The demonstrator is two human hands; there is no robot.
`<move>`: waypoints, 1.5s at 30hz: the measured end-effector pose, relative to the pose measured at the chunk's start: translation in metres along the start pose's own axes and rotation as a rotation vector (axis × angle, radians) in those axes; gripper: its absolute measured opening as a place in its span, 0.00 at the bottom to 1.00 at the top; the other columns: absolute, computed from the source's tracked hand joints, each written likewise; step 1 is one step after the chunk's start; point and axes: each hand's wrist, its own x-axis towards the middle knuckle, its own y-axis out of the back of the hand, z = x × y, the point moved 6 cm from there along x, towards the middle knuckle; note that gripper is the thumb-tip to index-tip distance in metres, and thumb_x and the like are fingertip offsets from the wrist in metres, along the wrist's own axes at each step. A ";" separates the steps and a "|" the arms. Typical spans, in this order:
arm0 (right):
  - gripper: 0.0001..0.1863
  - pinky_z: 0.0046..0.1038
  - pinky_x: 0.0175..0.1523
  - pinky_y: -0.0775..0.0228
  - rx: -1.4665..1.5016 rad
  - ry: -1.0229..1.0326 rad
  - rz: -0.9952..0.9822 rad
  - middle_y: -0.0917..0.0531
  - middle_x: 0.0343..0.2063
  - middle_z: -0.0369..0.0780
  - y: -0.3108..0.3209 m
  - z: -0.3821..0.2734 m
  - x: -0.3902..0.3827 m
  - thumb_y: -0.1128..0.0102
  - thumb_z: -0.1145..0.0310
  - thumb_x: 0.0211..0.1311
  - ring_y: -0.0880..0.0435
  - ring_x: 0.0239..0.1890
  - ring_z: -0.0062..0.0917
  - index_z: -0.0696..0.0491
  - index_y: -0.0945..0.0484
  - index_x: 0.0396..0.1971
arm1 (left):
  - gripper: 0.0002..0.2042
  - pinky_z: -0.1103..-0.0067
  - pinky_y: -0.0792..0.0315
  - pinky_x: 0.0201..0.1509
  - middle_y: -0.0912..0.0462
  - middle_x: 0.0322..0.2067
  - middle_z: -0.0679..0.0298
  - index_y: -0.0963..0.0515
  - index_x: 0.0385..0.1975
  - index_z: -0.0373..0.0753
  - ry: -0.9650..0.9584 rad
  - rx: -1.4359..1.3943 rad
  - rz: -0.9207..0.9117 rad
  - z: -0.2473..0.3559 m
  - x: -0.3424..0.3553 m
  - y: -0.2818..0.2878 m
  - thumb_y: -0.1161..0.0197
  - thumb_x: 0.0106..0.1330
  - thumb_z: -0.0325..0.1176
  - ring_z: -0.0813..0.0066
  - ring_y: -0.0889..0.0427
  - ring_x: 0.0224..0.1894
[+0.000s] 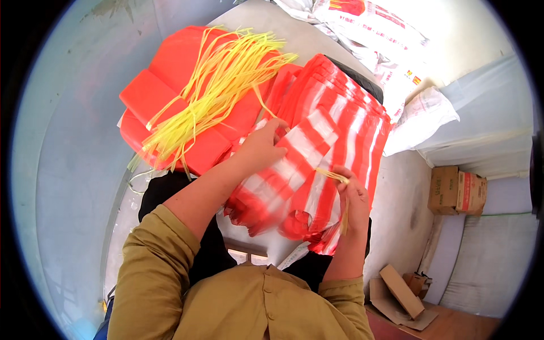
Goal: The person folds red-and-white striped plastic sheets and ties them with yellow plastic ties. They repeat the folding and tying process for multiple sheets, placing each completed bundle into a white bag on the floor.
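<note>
"Olive-brown shirt [241,309] nearest of all, buttoned down the front, with dark trousers [212,252] past its hem. And the hands?"

"Both bare, both over striped plastic. Left hand [262,148] reaches across a narrow red-and-white bundle [292,164], thumb apart from the curled fingers."

"Gripping anything?"

"I cannot tell; a yellow strand runs down to those fingers, but the contact is hidden."

"What about the other one?"

"Right hand [356,198] is plainer to read: thumb and fingers pinch a few yellow strips [330,174], whose ends point left toward the bundle (more yellow dangles below the palm)."

"Where exactly does the bundle lie?"

"Slantwise between the hands, its upper end overlapping a broad striped stack [351,113], its lower end blurred above the lap."

"And to the left?"

"Plain red plastic [158,93] in a thick pile, with a loose sheaf of yellow strands [218,90] lying diagonally over it. Some pale surface [269,20] shows beyond."

"Anything farther off?"

"White sacks [422,119] past the striped stack, and a cardboard box [445,190] well apart on the right."
</note>
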 end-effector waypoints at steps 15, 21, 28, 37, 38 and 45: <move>0.19 0.29 0.62 0.21 -0.531 0.377 -0.211 0.16 0.57 0.45 -0.120 -0.010 0.061 0.45 0.78 0.79 0.14 0.57 0.29 0.61 0.21 0.65 | 0.21 0.68 0.20 0.51 0.12 0.41 0.56 0.23 0.61 0.40 -0.036 0.227 0.016 0.015 -0.004 0.002 0.36 0.68 0.29 0.62 0.12 0.46; 0.19 0.28 0.60 0.20 -0.558 0.360 -0.179 0.15 0.54 0.44 -0.113 -0.007 0.058 0.44 0.78 0.77 0.13 0.54 0.29 0.60 0.20 0.64 | 0.12 0.60 0.20 0.49 0.12 0.40 0.52 0.19 0.52 0.38 -0.224 0.710 0.218 0.023 -0.005 0.024 0.35 0.71 0.32 0.51 0.13 0.45; 0.20 0.26 0.59 0.20 -0.628 0.321 -0.163 0.17 0.57 0.43 -0.117 -0.004 0.058 0.41 0.78 0.75 0.14 0.54 0.26 0.59 0.21 0.65 | 0.08 0.58 0.21 0.46 0.14 0.34 0.52 0.18 0.40 0.37 -0.369 0.896 0.298 0.035 -0.007 0.032 0.33 0.71 0.35 0.50 0.14 0.41; 0.20 0.24 0.56 0.21 -0.436 0.252 -0.175 0.18 0.54 0.41 -0.121 -0.015 0.059 0.39 0.78 0.74 0.15 0.52 0.24 0.58 0.19 0.63 | 0.08 0.74 0.20 0.45 0.11 0.34 0.61 0.14 0.45 0.35 -0.212 0.226 -0.071 0.046 -0.024 0.035 0.34 0.74 0.32 0.72 0.13 0.38; 0.19 0.25 0.55 0.21 -0.484 0.261 -0.185 0.18 0.54 0.41 -0.124 -0.021 0.057 0.39 0.78 0.74 0.15 0.51 0.24 0.58 0.18 0.62 | 0.08 0.76 0.21 0.46 0.11 0.35 0.62 0.14 0.46 0.35 -0.227 0.104 -0.124 0.047 -0.024 0.033 0.35 0.75 0.32 0.75 0.14 0.39; 0.10 0.32 0.51 0.21 -0.545 0.376 -0.144 0.14 0.45 0.43 -0.128 -0.020 0.055 0.39 0.68 0.76 0.11 0.48 0.32 0.55 0.14 0.49 | 0.11 0.76 0.22 0.50 0.12 0.44 0.64 0.16 0.53 0.36 -0.321 -0.243 -0.282 0.058 -0.022 0.016 0.35 0.74 0.26 0.76 0.16 0.44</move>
